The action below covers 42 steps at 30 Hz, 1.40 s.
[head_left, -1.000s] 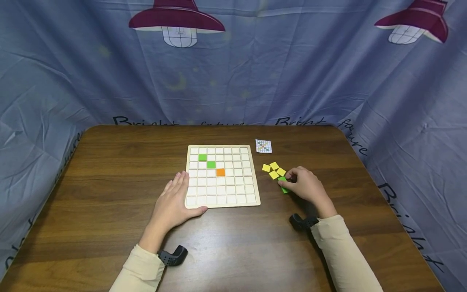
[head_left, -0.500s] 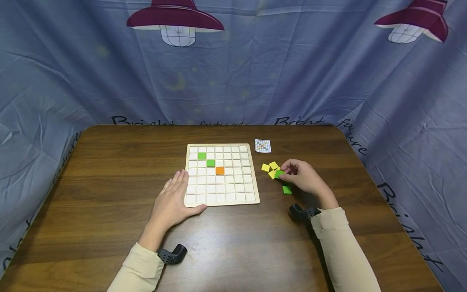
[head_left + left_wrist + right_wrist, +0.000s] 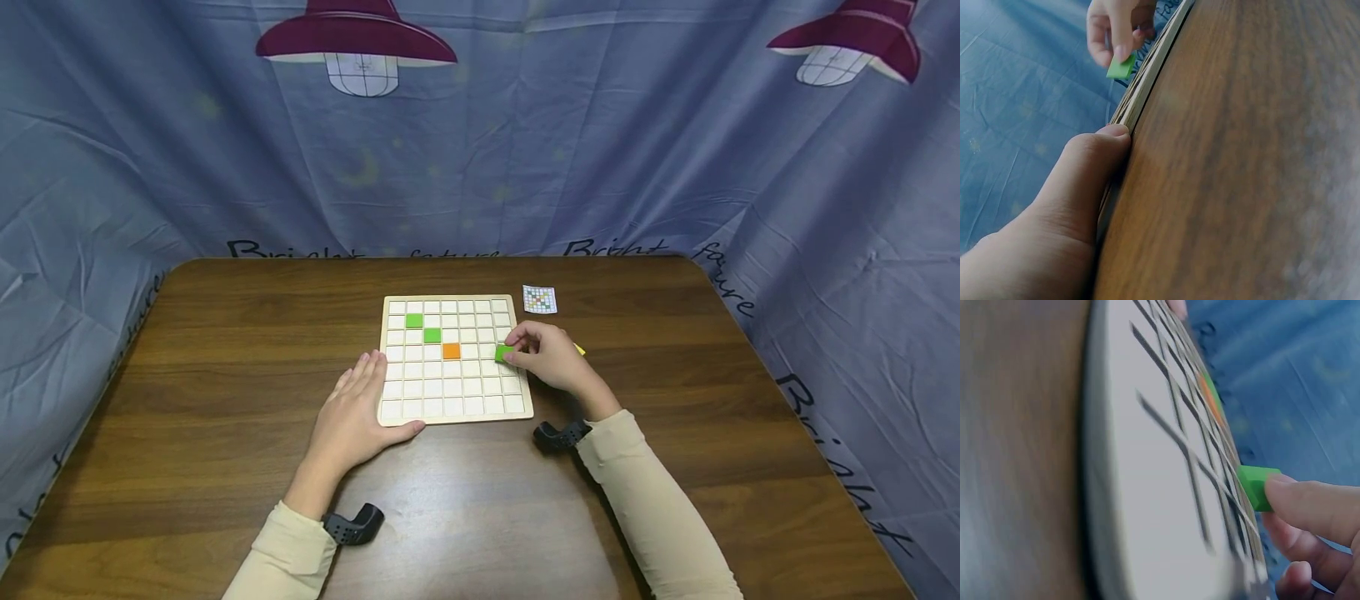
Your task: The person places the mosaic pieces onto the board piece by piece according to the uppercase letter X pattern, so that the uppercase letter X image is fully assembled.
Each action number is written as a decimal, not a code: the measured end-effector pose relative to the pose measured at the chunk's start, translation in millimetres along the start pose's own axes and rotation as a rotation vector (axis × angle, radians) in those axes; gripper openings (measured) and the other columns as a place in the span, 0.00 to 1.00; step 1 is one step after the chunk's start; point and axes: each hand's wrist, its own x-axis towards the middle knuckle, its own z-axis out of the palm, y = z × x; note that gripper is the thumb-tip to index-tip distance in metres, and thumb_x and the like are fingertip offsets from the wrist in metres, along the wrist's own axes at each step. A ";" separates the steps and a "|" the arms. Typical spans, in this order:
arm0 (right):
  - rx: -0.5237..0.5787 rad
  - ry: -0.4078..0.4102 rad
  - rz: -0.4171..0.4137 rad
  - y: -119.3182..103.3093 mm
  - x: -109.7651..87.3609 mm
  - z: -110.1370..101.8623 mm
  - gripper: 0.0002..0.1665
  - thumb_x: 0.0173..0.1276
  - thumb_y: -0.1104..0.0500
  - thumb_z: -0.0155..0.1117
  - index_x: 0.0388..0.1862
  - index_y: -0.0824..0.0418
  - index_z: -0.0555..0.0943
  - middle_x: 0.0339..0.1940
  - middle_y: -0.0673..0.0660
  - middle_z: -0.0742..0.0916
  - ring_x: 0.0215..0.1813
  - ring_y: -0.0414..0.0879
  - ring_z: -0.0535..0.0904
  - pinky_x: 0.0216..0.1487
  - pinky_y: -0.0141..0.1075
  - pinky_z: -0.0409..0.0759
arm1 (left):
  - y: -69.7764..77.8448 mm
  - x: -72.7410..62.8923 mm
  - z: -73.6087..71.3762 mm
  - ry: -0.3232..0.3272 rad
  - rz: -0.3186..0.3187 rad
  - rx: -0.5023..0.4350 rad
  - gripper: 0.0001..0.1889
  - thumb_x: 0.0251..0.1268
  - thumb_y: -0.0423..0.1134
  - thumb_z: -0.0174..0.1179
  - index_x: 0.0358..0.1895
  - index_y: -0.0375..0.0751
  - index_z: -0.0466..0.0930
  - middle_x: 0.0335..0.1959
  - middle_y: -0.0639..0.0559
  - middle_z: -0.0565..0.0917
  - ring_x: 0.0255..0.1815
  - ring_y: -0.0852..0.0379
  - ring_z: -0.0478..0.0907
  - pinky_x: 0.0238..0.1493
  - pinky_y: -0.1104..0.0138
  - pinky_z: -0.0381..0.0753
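Note:
A pale wooden grid board (image 3: 414, 389) lies on the brown table. Two green square tiles, an upper one (image 3: 414, 321) and a lower one (image 3: 432, 336), and an orange tile (image 3: 451, 352) sit in its cells on a diagonal. My left hand (image 3: 352, 421) rests against the board's left side, fingers straight, thumb (image 3: 1094, 156) along the front edge. Between thumb and fingertips, my right hand (image 3: 553, 358) pinches another green tile (image 3: 1255, 486) over the right part of the board. In the left wrist view that tile (image 3: 1121, 67) shows above the board's surface.
A small printed card (image 3: 540, 300) with a coloured grid lies beyond the board's right corner. Part of a yellow tile (image 3: 580, 349) peeks out behind my right hand, which hides the other loose tiles. A blue curtain (image 3: 480, 167) hangs behind the table (image 3: 262, 333).
My right hand has picked up a green tile from the loose tiles and carried it left, over the board's right side. My left hand stays at the board's edge.

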 end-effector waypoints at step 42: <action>-0.144 -0.094 -0.142 -10.5 -16.5 8.2 0.19 0.65 0.57 0.70 0.55 0.58 0.84 0.47 0.53 0.85 0.41 0.45 0.75 0.43 0.37 0.76 | 0.8 -0.2 -0.6 0.003 -0.009 0.006 0.65 0.48 0.80 0.57 0.78 0.32 0.50 0.80 0.39 0.54 0.82 0.44 0.50 0.81 0.51 0.52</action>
